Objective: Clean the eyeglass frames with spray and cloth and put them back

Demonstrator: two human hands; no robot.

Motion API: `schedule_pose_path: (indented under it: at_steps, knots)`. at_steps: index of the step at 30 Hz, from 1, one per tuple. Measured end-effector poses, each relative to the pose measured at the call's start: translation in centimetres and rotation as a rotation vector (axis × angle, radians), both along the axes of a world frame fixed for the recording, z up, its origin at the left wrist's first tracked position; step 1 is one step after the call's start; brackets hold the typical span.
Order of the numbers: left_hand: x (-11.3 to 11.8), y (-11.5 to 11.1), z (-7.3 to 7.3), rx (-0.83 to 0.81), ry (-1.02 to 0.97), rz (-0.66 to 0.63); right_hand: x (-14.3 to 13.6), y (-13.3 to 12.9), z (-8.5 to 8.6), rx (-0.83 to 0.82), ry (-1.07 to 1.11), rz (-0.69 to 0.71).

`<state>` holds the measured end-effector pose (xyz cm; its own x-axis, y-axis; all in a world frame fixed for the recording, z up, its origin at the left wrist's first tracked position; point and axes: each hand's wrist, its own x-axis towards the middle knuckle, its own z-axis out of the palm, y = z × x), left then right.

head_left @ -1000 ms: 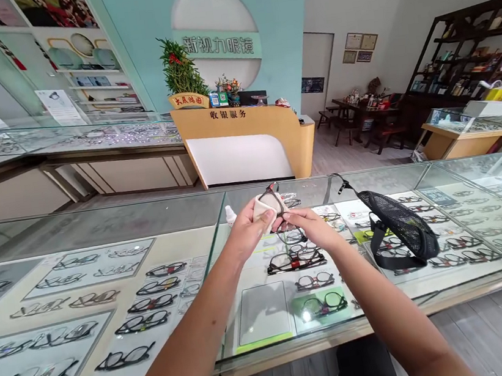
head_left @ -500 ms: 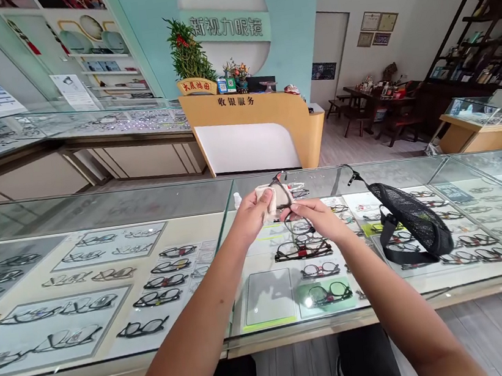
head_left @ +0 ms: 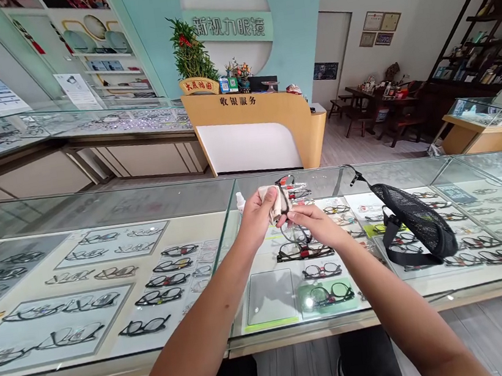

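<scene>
Above the glass counter, my left hand (head_left: 257,213) is closed on a cream cleaning cloth (head_left: 272,203), thumb on top. The cloth is pressed against a pair of dark-framed eyeglasses (head_left: 285,198) with red on the temple. My right hand (head_left: 313,221) pinches the lower part of these eyeglasses between thumb and fingers. One lens hangs below my right fingers; the cloth and my fingers hide part of the frame. A small white bottle (head_left: 240,200) stands just behind my left hand.
Rows of eyeglasses (head_left: 305,250) lie inside the glass display counter (head_left: 270,337). A black mesh bag (head_left: 414,216) with a strap rests on the glass at right. Behind stands a wooden cashier desk (head_left: 253,114) with a potted plant (head_left: 191,54).
The cloth has shifted on the eyeglasses and bunched closer to my left fingers. The eyeglasses have turned slightly. The whole view has moved a little, with the counter things staying in place.
</scene>
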<state>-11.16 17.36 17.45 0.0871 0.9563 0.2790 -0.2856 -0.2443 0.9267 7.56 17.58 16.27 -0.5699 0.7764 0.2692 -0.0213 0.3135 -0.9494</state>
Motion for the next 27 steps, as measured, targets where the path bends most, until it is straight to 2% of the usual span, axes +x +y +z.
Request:
schedule_pose_path:
  at_steps: [5, 10, 12, 16, 18, 22, 27]
  knots:
    - [-1.2, 0.4, 0.3, -0.056, 0.001, 0.014, 0.8, 0.4, 0.5, -0.015, 0.007, -0.041]
    - [-0.4, -0.5, 0.9, -0.004, -0.019, -0.157, 0.7, 0.8, 0.1, -0.022, 0.028, -0.049]
    - [0.2, -0.6, 0.7, 0.021, -0.04, -0.134, 0.2, 0.7, -0.2, -0.003, 0.028, -0.031]
    - [0.6, -0.3, 0.0, 0.003, -0.051, 0.004, -0.5, 0.2, -0.5, -0.003, 0.034, 0.004]
    - [0.4, 0.0, -0.3, -0.019, -0.043, 0.017, -0.4, 0.1, -0.4, -0.015, 0.026, -0.002]
    - [-0.2, 0.2, 0.0, -0.066, -0.072, 0.007, 0.4, 0.3, 0.1, -0.021, 0.008, -0.053]
    - [0.2, -0.6, 0.8, -0.042, -0.064, -0.118, 0.5, 0.5, 0.1, -0.036, 0.038, -0.046]
